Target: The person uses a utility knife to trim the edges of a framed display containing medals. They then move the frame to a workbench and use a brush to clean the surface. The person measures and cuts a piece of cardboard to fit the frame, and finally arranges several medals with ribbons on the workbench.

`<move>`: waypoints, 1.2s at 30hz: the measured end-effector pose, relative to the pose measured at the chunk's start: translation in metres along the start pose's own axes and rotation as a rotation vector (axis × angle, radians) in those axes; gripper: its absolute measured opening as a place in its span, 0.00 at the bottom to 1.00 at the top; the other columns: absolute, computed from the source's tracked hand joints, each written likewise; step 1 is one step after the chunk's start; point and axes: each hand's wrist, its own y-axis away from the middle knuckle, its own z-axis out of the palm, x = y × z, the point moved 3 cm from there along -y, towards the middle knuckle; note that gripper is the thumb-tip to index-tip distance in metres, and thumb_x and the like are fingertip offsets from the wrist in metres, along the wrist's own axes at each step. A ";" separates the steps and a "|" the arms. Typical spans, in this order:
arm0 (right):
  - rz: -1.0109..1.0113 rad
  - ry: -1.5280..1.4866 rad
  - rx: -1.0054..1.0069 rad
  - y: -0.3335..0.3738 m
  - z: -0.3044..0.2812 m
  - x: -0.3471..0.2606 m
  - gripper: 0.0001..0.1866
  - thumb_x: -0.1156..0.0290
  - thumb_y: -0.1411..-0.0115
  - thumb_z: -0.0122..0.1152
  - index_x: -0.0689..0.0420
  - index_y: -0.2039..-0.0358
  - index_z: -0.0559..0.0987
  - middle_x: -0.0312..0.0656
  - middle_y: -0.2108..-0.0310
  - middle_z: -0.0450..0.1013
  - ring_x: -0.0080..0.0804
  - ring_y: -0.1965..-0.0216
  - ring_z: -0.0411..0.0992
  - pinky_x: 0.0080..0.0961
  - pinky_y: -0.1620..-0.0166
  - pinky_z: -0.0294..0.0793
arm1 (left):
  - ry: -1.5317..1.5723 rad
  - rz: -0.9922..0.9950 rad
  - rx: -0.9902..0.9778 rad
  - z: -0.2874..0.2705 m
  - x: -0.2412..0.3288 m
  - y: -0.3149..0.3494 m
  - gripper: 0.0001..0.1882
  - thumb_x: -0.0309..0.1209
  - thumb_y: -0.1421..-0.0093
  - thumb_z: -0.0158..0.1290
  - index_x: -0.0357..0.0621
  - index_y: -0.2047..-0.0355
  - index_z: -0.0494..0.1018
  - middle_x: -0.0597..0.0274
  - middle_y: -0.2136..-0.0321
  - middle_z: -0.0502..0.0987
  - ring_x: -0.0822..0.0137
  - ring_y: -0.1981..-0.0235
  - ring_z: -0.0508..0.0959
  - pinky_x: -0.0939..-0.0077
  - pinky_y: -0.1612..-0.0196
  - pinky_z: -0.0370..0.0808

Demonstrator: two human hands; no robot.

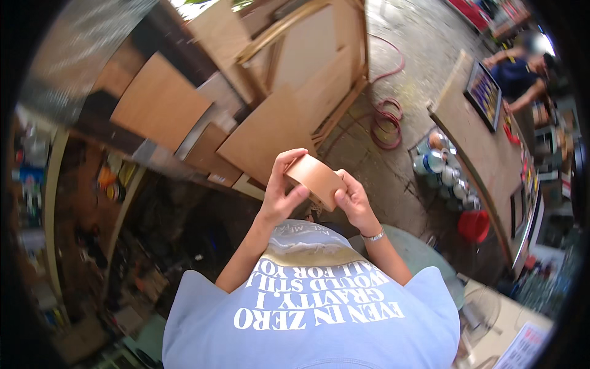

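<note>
A wide roll of tan tape (315, 178) is held up in front of my chest, with its smooth outer face showing. My left hand (285, 186) grips its left end, fingers over the far edge and thumb on the near side. At its right end my right hand (353, 200) is closed on it, thumb pressed near the lower edge. The roll's hollow middle is mostly turned out of sight.
Wooden boards (163, 98) and a framed panel (301, 55) lean ahead on the left. A red hose (386, 126) lies coiled on the floor. To the right stands a workbench (476, 141), with bottles and a red bucket (473, 226) below; another person (519, 74) works behind it.
</note>
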 end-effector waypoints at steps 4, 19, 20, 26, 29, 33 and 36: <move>-0.321 -0.133 0.375 0.030 -0.063 -0.015 0.27 0.51 0.29 0.46 0.55 0.82 0.66 0.35 0.79 0.63 0.27 0.72 0.59 0.27 0.63 0.60 | -0.259 0.224 -0.456 0.078 -0.002 -0.038 0.38 0.37 0.47 0.65 0.35 0.39 0.64 0.47 0.41 0.69 0.56 0.41 0.70 0.60 0.37 0.64; -0.258 -1.047 0.817 0.106 -0.244 -0.019 0.29 0.45 0.29 0.43 0.58 0.65 0.81 0.41 0.68 0.78 0.33 0.61 0.76 0.32 0.53 0.76 | 0.335 -0.797 -1.059 0.258 -0.162 -0.145 0.25 0.42 0.38 0.63 0.38 0.50 0.70 0.65 0.59 0.77 0.74 0.55 0.76 0.77 0.52 0.73; -0.265 -1.060 0.750 0.097 -0.260 -0.026 0.29 0.45 0.29 0.42 0.58 0.62 0.81 0.42 0.66 0.79 0.34 0.59 0.77 0.33 0.52 0.77 | 0.352 -0.872 -1.074 0.272 -0.176 -0.158 0.24 0.43 0.38 0.62 0.39 0.51 0.70 0.66 0.61 0.78 0.76 0.57 0.77 0.79 0.55 0.74; -0.448 0.162 1.374 0.058 -0.369 -0.074 0.29 0.47 0.26 0.39 0.62 0.51 0.74 0.41 0.51 0.73 0.28 0.49 0.69 0.27 0.44 0.65 | 0.535 -1.015 -0.637 0.349 -0.219 -0.251 0.17 0.40 0.31 0.52 0.40 0.51 0.69 0.64 0.57 0.77 0.75 0.58 0.77 0.76 0.52 0.74; -0.428 0.389 1.131 0.041 -0.397 -0.114 0.29 0.49 0.29 0.48 0.64 0.45 0.71 0.43 0.48 0.72 0.32 0.45 0.68 0.29 0.41 0.64 | 0.676 -1.053 -0.602 0.373 -0.244 -0.297 0.17 0.32 0.34 0.50 0.41 0.47 0.66 0.64 0.54 0.75 0.70 0.51 0.75 0.69 0.43 0.69; -0.309 0.514 0.979 0.005 -0.439 -0.142 0.30 0.52 0.34 0.59 0.64 0.42 0.69 0.44 0.46 0.69 0.31 0.42 0.65 0.31 0.38 0.60 | 0.949 -0.959 -0.545 0.404 -0.239 -0.365 0.16 0.34 0.34 0.48 0.42 0.48 0.65 0.65 0.57 0.74 0.69 0.52 0.75 0.69 0.45 0.69; -0.297 0.500 0.930 -0.017 -0.470 -0.159 0.33 0.53 0.36 0.63 0.65 0.40 0.68 0.49 0.43 0.69 0.37 0.39 0.66 0.34 0.36 0.60 | 0.751 -0.870 -0.556 0.414 -0.242 -0.389 0.15 0.33 0.33 0.48 0.42 0.48 0.64 0.64 0.55 0.74 0.69 0.51 0.74 0.69 0.44 0.69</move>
